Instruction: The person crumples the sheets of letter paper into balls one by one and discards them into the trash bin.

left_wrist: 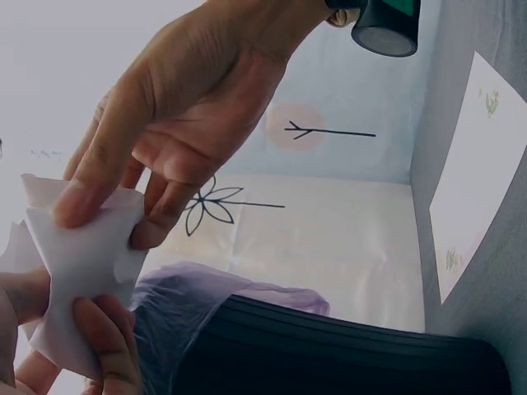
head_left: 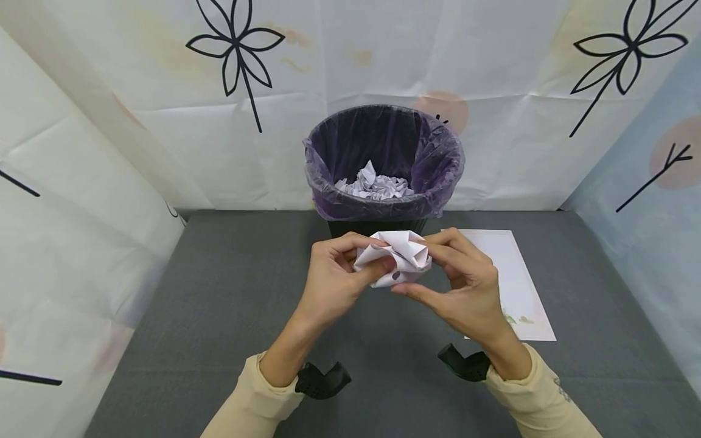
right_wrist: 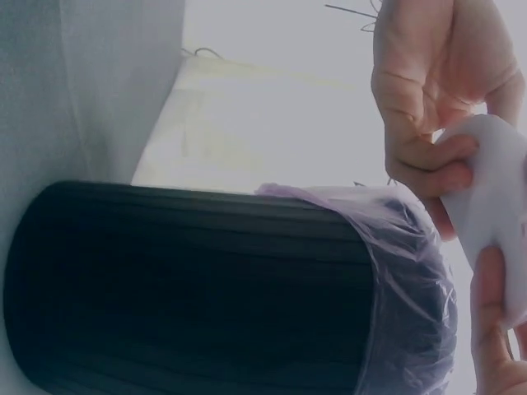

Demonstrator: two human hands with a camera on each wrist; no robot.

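Both hands hold a crumpled sheet of white paper (head_left: 404, 250) above the dark table, in front of a bin. In the head view my left hand (head_left: 333, 277) pinches its left side, with the thumb pressed on the near face. My right hand (head_left: 472, 291) grips the right side between fingers and thumb. Folds and a small dark mark show on the paper. Up close in the left wrist view, the creased paper (left_wrist: 90, 255) sits between the fingers of both hands. The right wrist view cuts it off at the edge.
A black bin (right_wrist: 189, 288) with a translucent purple liner (head_left: 378, 210) stands at the back, holding crumpled white paper (head_left: 375, 185). A flat white sheet (head_left: 517, 283) with small printed drawings lies on the grey table (head_left: 230, 304) at right. Patterned fabric walls (head_left: 263, 152) surround the table.
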